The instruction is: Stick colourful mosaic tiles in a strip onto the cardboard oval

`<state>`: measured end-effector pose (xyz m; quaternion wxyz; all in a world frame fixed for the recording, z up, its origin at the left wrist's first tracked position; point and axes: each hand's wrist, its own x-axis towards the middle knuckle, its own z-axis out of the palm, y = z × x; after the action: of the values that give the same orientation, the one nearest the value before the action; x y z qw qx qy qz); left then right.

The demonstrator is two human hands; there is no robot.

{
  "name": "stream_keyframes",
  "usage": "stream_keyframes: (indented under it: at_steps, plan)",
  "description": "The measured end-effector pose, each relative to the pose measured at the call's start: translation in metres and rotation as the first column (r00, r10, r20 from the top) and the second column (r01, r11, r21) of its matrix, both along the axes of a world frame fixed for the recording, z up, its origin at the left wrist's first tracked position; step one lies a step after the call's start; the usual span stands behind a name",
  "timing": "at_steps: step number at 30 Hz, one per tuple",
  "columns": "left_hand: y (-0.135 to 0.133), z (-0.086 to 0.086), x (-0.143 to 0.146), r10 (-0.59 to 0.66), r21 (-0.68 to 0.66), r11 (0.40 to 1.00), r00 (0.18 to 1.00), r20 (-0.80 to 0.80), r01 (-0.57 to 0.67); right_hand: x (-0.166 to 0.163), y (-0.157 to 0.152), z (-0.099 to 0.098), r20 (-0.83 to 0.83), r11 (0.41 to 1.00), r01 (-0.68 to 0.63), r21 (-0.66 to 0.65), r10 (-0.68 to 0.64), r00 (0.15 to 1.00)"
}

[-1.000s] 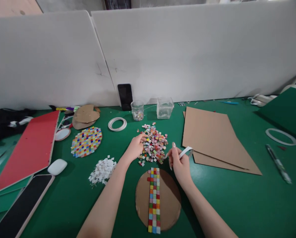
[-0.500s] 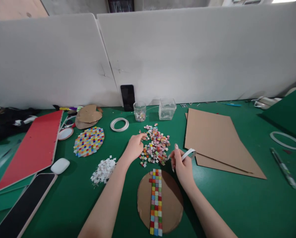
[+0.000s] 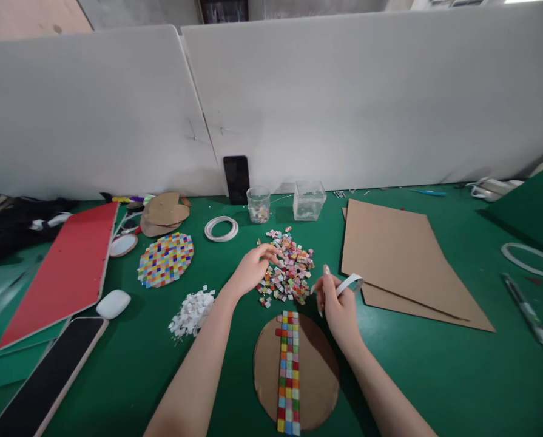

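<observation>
A pile of small coloured mosaic tiles (image 3: 293, 270) lies at the middle of the table. Over its left side my left hand (image 3: 252, 267) reaches with fingers stretched out and apart, and no tile can be seen in them. My right hand (image 3: 338, 306) is just right of the pile, its fingers closed, with a narrow roll of white tape (image 3: 352, 283) held in it. Below both hands lies a round cardboard disc (image 3: 317, 370). A band of coloured tiles (image 3: 289, 373) runs down its middle, with one red tile sticking out at the left near the top.
White backing chips (image 3: 192, 312) and a tile-covered disc (image 3: 165, 260) lie to the left. A tape ring (image 3: 221, 229), a plastic cup (image 3: 258, 206) and a clear box (image 3: 309, 201) stand behind the pile. Cardboard sheets (image 3: 389, 255) lie right, a phone (image 3: 236, 179) leans on the partition.
My left hand has moved a little to the right, further over the tile pile, with its fingers stretched out more. My right hand keeps the tape roll near the same spot.
</observation>
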<state>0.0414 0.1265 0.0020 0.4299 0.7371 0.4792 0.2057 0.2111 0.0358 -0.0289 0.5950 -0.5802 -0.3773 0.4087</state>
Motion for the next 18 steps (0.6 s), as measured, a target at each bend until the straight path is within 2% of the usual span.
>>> stream_keyframes:
  at_steps: [4, 10, 18]
  plan:
    - [0.0, -0.004, -0.001, 0.05, 0.036, 0.998, 0.997, -0.057, -0.048, 0.0, 0.0, -0.001, -0.007, 1.0, 0.001, -0.003, -0.001, 1.0]
    - [-0.002, -0.011, 0.003, 0.01, 0.005, 1.0, 0.995, -0.1, -0.009, -0.001, 0.0, -0.001, 0.007, 1.0, 0.004, 0.003, -0.004, 1.0]
    - [-0.005, 0.005, 0.001, -0.132, -0.06, 0.99, 0.991, -0.035, 0.129, 0.0, 0.0, 0.001, 0.025, 1.0, 0.004, 0.01, -0.005, 1.0]
